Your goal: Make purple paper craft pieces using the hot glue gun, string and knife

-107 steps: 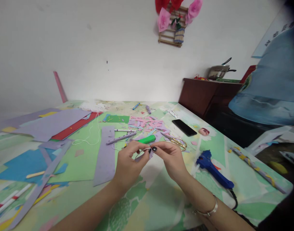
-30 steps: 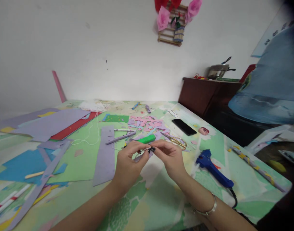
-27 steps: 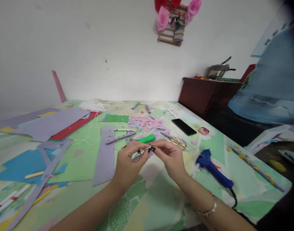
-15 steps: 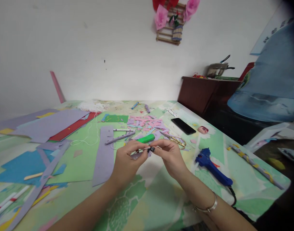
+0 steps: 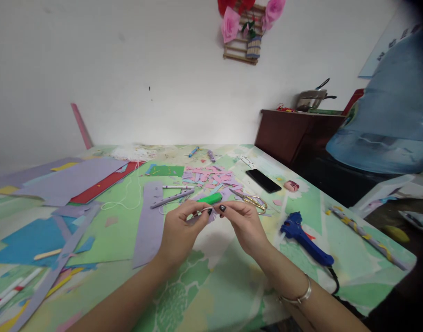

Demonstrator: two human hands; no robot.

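Observation:
Near the middle of the table, my left hand (image 5: 181, 228) is closed in a pinch on a thin white string (image 5: 201, 210). Just right of it, my right hand (image 5: 244, 223) has thumb and finger pressed together close to the string's end; what lies between them is too small to make out. A bit of fringed purple paper (image 5: 213, 216) shows behind the fingertips. Beyond the hands lie a green-handled tool (image 5: 211, 198), partly covered by my left fingers, a rolled purple paper tube (image 5: 173, 198) and gold-handled scissors (image 5: 254, 200).
A blue glue gun (image 5: 306, 240) with its cord and a decorated stick (image 5: 366, 235) lie right. A black phone (image 5: 264, 180) sits behind the scissors. Pink paper scraps (image 5: 211, 175) are piled mid-table. Coloured sheets (image 5: 73, 180) and white yarn (image 5: 133, 153) spread left.
My fingertips have drawn slightly apart, the left thumb shifting left along the string. The table items stay where they were, with a slight shift of the view.

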